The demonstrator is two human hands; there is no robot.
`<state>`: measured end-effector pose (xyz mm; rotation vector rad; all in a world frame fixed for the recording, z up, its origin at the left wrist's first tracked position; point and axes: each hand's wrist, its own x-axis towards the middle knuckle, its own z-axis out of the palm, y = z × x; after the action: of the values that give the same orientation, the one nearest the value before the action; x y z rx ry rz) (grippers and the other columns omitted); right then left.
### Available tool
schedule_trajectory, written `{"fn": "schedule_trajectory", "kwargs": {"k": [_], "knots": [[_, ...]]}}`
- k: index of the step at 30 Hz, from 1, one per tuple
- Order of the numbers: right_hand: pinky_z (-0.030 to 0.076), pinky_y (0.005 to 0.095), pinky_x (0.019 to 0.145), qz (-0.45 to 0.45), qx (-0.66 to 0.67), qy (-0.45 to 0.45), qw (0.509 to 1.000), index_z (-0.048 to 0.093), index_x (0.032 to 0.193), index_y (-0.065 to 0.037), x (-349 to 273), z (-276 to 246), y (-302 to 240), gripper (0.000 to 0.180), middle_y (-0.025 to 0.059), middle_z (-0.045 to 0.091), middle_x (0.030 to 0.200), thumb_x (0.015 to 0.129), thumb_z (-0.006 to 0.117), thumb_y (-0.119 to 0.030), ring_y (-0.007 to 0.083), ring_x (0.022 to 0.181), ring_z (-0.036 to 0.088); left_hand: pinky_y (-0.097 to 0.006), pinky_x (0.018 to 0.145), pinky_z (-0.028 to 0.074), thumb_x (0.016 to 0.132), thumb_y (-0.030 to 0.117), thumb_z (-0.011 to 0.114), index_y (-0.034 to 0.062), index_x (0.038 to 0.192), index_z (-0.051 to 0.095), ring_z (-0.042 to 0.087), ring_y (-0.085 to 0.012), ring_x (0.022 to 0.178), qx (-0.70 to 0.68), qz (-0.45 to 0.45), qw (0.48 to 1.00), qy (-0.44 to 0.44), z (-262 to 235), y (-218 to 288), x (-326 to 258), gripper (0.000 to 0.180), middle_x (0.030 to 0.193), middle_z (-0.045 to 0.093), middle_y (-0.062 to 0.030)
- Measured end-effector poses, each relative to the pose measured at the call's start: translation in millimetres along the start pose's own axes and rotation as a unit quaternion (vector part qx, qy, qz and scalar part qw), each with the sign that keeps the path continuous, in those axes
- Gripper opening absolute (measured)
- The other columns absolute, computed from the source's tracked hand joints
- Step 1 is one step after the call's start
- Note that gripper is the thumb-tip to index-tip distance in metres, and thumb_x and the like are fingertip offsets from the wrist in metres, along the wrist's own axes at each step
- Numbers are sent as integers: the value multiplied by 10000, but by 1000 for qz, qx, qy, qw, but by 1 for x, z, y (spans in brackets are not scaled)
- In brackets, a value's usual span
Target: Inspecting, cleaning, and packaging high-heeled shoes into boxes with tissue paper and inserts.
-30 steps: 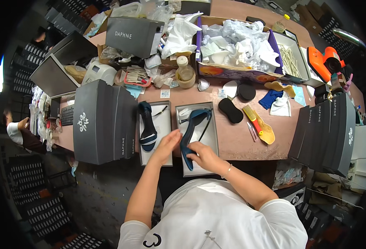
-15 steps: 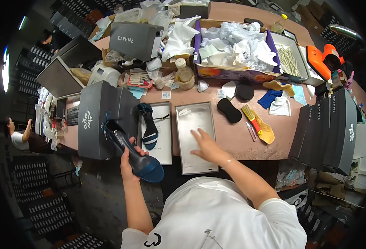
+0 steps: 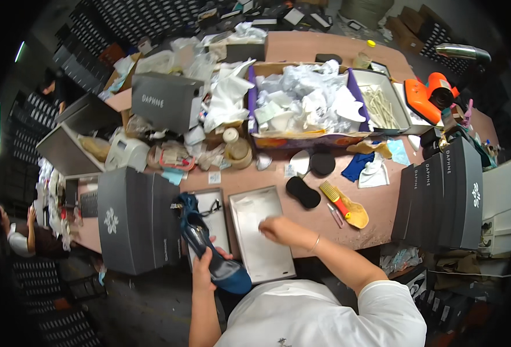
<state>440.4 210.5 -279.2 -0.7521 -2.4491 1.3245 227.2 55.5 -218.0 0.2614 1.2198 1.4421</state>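
Observation:
My left hand [image 3: 204, 267] grips a dark blue high-heeled shoe [image 3: 223, 272] by its front. The heel points up over the left open grey box tray [image 3: 221, 222], where a thin black strap shows. My right hand [image 3: 276, 227] is blurred. It hovers over the white paper lining of the right open tray [image 3: 267, 257], touching or just above it. Its fingers are curled, and whether they pinch the paper cannot be made out. Both trays lie side by side at the near edge of the pinkish table [image 3: 377, 225].
A grey shoe box [image 3: 131, 222] stands left of the trays and a row of grey boxes [image 3: 440, 196] at the right. Behind are black pads [image 3: 303, 192], a yellow and red brush [image 3: 343, 207], a paper-filled cardboard box [image 3: 307, 107] and an orange tool [image 3: 426, 95]. Another person [image 3: 21, 237] is at far left.
My left hand took the blue shoe out of the right tray, swung it out left, and has now brought it back over the left tray. My right hand stayed over the right tray.

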Motion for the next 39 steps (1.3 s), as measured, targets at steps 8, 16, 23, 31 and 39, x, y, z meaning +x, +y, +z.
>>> {"fn": "schedule_trajectory", "kwargs": {"k": [8,16,23,31,39], "knots": [[503,394,846,25,-253,52,966,648,1073,-108,128,-66,115,269,101,605,1173,850,499,-117,316,1087,573,-300,764,509,941,182,580,-48,1246,469,628,-180,819,77,-112,989,-55,44,-67,45,398,853,613,-84],[487,404,885,140,-189,-24,972,620,1140,-111,134,-66,111,312,154,514,1294,841,570,-185,338,1122,551,-282,785,493,937,172,581,-14,1192,517,603,-172,840,163,-217,961,44,-5,-168,84,322,895,607,-83],[484,435,847,1,-79,334,939,524,1216,-24,105,-194,75,383,224,598,1125,861,603,-146,399,994,589,-277,759,495,936,178,578,-12,1178,520,601,-164,827,172,-203,962,57,2,-165,88,313,894,606,-85],[488,472,803,264,-164,296,903,546,1129,8,81,-248,228,411,273,645,939,804,661,-216,441,894,618,-284,735,501,928,157,575,-25,1168,513,616,-178,792,201,-197,958,54,9,-158,91,307,869,614,-100],[510,397,743,225,-115,364,896,578,897,8,94,-246,209,207,202,647,810,787,641,-156,357,758,633,-285,705,504,927,161,574,-25,1152,517,617,-178,776,203,-186,959,62,8,-159,87,298,852,616,-101]]}}
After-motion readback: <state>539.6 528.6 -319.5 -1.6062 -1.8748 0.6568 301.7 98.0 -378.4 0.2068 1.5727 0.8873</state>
